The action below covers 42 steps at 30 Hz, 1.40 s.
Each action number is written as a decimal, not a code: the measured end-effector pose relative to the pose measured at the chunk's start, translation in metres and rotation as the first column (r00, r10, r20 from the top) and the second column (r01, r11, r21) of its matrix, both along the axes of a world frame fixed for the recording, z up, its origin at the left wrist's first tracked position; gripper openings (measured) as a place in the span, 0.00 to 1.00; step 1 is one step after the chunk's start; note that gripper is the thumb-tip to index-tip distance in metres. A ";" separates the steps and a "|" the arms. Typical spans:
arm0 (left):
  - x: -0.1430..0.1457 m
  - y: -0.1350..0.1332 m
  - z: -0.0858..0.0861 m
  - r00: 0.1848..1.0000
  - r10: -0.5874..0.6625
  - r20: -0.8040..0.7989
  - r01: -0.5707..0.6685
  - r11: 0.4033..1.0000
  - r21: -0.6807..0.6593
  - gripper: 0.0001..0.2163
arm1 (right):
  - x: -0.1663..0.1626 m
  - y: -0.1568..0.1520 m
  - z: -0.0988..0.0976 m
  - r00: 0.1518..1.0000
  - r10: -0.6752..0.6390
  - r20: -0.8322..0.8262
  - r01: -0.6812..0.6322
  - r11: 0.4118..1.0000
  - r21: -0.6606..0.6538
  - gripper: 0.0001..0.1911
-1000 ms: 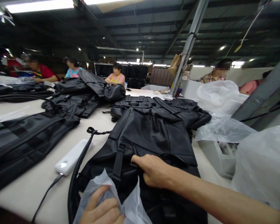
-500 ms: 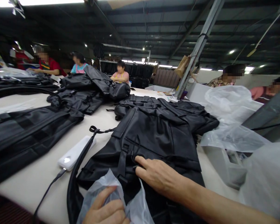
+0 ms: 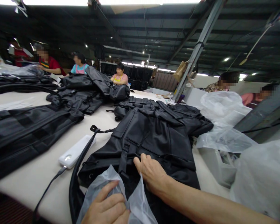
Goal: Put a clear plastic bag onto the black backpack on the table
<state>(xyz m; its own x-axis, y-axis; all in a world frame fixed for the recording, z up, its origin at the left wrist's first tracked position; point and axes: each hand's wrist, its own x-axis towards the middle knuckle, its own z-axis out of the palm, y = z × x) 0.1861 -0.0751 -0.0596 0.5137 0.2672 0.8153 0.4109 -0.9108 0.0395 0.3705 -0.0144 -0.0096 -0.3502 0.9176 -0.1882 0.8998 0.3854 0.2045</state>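
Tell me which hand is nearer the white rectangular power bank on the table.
Left. The left hand grips the clear plastic bag just right of the power bank; the right hand rests farther right on the black leather backpack.

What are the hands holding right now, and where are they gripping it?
The left hand grips a clear plastic bag at its crumpled upper edge. The right hand presses on the black backpack near its front strap, apparently holding nothing.

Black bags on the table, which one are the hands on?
The nearest bag, with the long strap. The right hand rests on it and the left hand grips a clear plastic bag at its near end; the other bags lie untouched.
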 end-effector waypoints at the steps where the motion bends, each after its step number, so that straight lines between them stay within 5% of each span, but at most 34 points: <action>1: -0.001 0.000 0.001 1.000 0.008 -0.001 -0.008 1.000 -0.002 0.19 | 0.003 0.003 0.003 1.000 0.014 0.001 -0.014 1.000 -0.004 0.24; 8: -0.004 -0.001 0.015 0.988 0.074 -0.137 -0.079 0.996 -0.031 0.15 | 0.031 0.020 0.048 0.995 0.056 -0.083 -0.048 0.994 0.098 0.26; 11: 0.013 0.005 0.035 0.944 0.241 -0.227 -0.271 0.956 -0.111 0.13 | 0.037 0.020 0.057 0.987 0.042 -0.153 -0.019 0.989 0.145 0.27; 13: 0.030 0.013 0.053 0.845 0.333 -0.419 -0.443 0.875 -0.197 0.13 | 0.039 0.021 0.058 0.984 0.033 -0.175 -0.008 0.989 0.145 0.25; 16: 0.054 0.027 0.073 0.635 0.239 -0.735 -0.582 0.773 -0.252 0.13 | 0.039 0.019 0.056 0.985 0.034 -0.171 -0.015 0.994 0.109 0.19; 20: 0.068 0.029 0.057 0.515 0.032 -0.856 -0.515 0.811 -0.279 0.08 | 0.034 0.004 0.042 0.987 0.050 -0.155 -0.051 0.999 -0.005 0.24; 23: 0.067 0.020 0.031 0.546 -0.020 -0.837 -0.456 0.831 -0.317 0.10 | 0.020 -0.009 0.019 0.998 -0.010 -0.060 0.007 0.999 -0.037 0.35; 26: 0.063 0.012 0.018 0.604 -0.021 -0.797 -0.452 0.814 -0.364 0.12 | 0.005 -0.012 -0.004 0.995 -0.088 -0.051 0.090 0.995 0.037 0.20; 29: 0.060 0.010 0.018 0.578 -0.036 -0.815 -0.454 0.816 -0.358 0.15 | 0.002 -0.007 -0.012 0.993 -0.091 -0.080 0.096 0.993 0.068 0.19; 32: 0.059 0.011 0.019 0.577 -0.058 -0.814 -0.443 0.816 -0.372 0.18 | 0.015 0.002 0.003 0.995 -0.035 -0.091 0.040 0.997 0.058 0.22; 36: 0.059 0.019 0.026 0.710 0.029 -0.704 -0.480 0.751 -0.453 0.19 | 0.036 0.012 0.041 0.992 0.004 -0.124 0.012 0.991 0.130 0.29; 42: 0.074 0.062 0.046 0.667 -0.168 -0.726 -0.294 0.836 -0.464 0.17 | 0.040 0.008 0.058 0.991 0.009 -0.132 0.016 0.981 0.191 0.27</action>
